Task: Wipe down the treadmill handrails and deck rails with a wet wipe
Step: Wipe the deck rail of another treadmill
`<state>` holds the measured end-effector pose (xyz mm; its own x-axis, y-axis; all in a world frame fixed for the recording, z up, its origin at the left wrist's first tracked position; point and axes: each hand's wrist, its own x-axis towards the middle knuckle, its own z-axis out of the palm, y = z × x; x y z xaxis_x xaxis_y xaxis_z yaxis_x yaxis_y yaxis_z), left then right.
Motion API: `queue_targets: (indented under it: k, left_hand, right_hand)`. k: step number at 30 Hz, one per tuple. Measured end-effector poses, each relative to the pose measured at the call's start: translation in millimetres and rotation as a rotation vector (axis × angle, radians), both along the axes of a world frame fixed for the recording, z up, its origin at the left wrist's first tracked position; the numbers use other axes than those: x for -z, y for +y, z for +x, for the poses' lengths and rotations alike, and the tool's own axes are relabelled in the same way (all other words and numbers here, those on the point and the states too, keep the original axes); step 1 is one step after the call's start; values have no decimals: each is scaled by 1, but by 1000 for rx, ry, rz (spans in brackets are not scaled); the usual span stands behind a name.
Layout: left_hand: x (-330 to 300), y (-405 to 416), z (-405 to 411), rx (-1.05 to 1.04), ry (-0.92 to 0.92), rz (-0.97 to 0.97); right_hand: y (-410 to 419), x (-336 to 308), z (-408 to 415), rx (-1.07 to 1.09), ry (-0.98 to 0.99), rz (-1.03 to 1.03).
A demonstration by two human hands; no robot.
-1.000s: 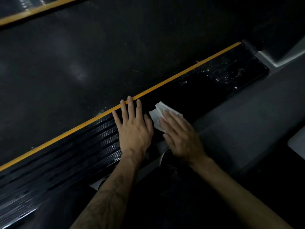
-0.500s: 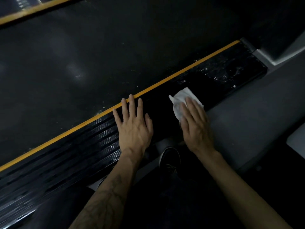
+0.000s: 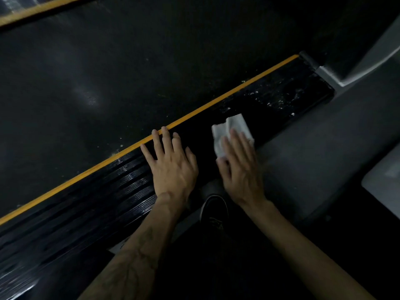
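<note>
Both hands lie flat: right hand fingers press wipe on rail; push toward residue beyond fingertips, left hand bracing.

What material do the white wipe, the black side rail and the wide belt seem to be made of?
Wipe: thin soft nonwoven cloth or paper, matte; it creases and folds under the right hand.
Side rail: probably hard plastic, glossy; ribbed grooves catch the light, with pale specks near its far end.
Belt: probably rubber, dull and finely textured, with only faint diffuse reflections.
</note>
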<state>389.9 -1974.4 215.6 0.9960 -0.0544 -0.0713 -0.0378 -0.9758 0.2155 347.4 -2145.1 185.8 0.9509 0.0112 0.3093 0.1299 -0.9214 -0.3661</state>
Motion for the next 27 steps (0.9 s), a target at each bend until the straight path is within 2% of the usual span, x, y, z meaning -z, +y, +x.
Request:
queue_targets:
  k: [3,6,9,11,14,17,19,24,27]
  left_hand:
    - [0,-5,0,-19,1,4]
    - [2,-8,1,-33,4,8]
    - [2,-9,1,-39,-8,-4]
    - [2,-8,1,-37,-15,-13]
    - [1,-9,1,-29,-19,-4]
    - [0,-9,1,-32,-23,-11]
    - [-1,-9,1,-25,-29,-22]
    - [-2,-11,2,-35,-25,-40]
    - [-1,-10,3,-32,-31,-36]
  right_hand:
    - [-13,6,-5,-202,-28,-106]
    - [-37,-2,10,-80,-16,-105]
    - [-21,-5,13,82,25,-25]
    - [-7,1,7,17,13,-27]
    - [-28,3,7,-179,-11,-144]
    - [-52,-6,21,-14,13,-114]
    - [-40,-7,20,91,37,-75]
    - [-29,3,7,-186,9,-160]
    - [-51,-6,21,-90,16,-169]
